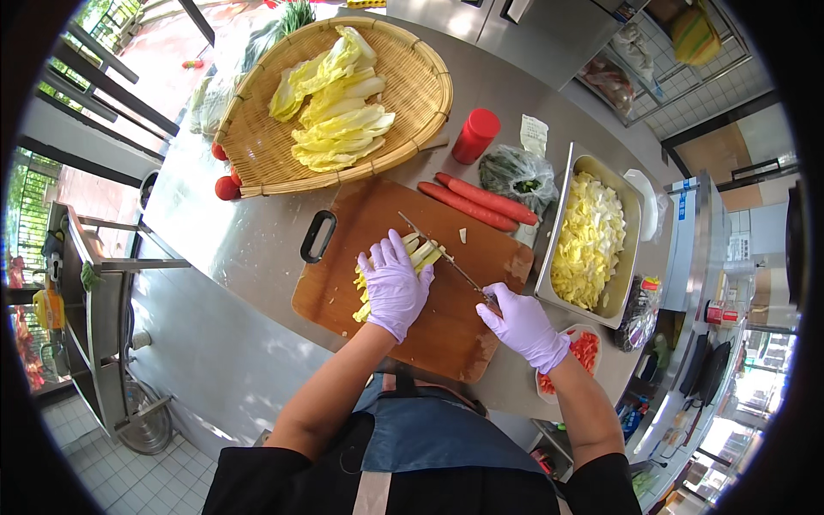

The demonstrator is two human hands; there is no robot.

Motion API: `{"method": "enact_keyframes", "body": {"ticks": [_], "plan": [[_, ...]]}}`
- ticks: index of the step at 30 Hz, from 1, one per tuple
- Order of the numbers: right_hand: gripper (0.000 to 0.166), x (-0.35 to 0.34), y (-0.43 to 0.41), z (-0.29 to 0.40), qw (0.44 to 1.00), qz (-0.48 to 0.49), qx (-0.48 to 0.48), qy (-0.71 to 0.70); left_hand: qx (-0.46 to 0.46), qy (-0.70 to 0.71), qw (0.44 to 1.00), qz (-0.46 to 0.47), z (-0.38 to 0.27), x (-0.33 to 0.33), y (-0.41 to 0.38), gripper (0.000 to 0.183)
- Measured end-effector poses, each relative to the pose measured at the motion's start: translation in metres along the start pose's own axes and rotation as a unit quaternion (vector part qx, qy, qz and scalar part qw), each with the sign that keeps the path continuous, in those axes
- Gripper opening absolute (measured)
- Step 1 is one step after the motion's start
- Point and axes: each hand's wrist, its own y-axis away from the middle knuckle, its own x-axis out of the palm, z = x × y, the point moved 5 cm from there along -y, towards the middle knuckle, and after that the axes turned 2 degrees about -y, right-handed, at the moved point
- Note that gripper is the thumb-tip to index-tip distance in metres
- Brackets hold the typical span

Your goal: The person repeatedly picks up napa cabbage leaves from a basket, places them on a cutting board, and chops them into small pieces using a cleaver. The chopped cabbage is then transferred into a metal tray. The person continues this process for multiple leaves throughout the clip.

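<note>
My left hand [395, 286], in a lilac glove, lies flat with spread fingers on stacked yellow napa cabbage leaves [421, 253] on a brown cutting board [412, 341]. My gloved right hand [523, 324] grips the handle of a kitchen knife [450, 261]. The blade runs up and left across the pale cut ends of the leaves, just right of my left fingers. Part of the leaves is hidden under my left palm. A small white cabbage piece [463, 235] lies on the board beyond the blade.
Behind the board, a woven bamboo tray [251, 148] holds cabbage leaves. Two peeled carrots [486, 203], a red-lidded container [476, 135] and bagged greens [518, 177] lie near its back right edge. To the right stand a steel pan [544, 286] of cut cabbage and a dish of chopped red pieces [583, 351].
</note>
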Motion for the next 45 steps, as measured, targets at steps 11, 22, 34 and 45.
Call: {"method": "enact_keyframes", "body": {"ticks": [11, 22, 34, 45], "plan": [[0.030, 0.042, -0.029, -0.003, 0.997, -0.027, 0.061, -0.030, 0.074, -0.046, 0.996, 0.017, 0.003, 0.001, -0.005, 0.072], [0.034, 0.015, 0.004, 0.023, 0.991, -0.041, 0.109, -0.069, 0.160, 0.057, 0.985, -0.012, 0.008, -0.001, -0.002, 0.069], [0.029, 0.028, 0.017, 0.021, 0.992, -0.019, 0.110, -0.067, 0.183, 0.030, 0.983, -0.014, 0.009, 0.005, -0.001, 0.066], [0.028, 0.049, 0.007, 0.021, 0.985, -0.102, 0.110, -0.088, 0.161, 0.031, 0.986, -0.007, 0.009, -0.015, -0.003, 0.085]]}}
